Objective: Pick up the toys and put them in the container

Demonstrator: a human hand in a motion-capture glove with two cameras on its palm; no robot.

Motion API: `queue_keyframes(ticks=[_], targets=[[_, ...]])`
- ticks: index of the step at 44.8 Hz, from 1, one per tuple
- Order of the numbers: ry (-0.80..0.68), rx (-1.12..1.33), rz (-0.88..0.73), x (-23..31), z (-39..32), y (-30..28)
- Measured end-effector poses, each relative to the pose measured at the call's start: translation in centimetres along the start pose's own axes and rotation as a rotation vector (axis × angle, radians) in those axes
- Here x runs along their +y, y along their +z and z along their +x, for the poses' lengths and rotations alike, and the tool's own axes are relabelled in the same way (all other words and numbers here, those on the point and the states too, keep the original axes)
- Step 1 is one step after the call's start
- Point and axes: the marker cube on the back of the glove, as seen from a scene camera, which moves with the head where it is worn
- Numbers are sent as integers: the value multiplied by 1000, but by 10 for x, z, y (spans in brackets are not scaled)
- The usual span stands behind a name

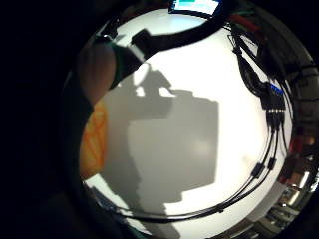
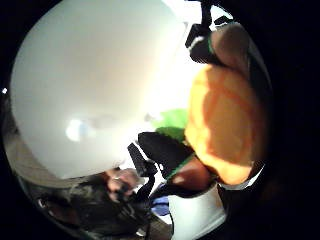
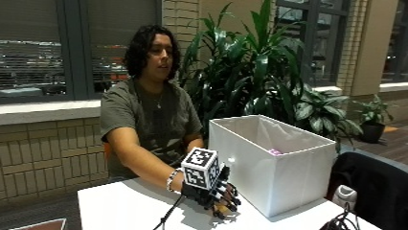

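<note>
Your gloved right hand (image 3: 213,194) wears matt black fabric. The orange toy (image 2: 227,125) it grips looks soft, with a ridged, matt skin. The white container (image 3: 274,163) reads as matt cloth over stiff panels. The table (image 3: 121,208) is smooth, matt white.

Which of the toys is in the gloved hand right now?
The orange toy: the fingers of the gloved right hand curl round it on the table. The only other toy showing, a small pink one, lies inside the white container.
</note>
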Motion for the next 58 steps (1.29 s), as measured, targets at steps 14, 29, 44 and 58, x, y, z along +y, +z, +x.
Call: queue_keyframes(ticks=[14, 29, 44, 58], targets=[[-106, 91, 261, 18, -8, -8], [-217, -163, 603, 84, -62, -164], [-642, 42, 732, 61, -220, -295], [-506, 76, 634, -47, -267, -298]])
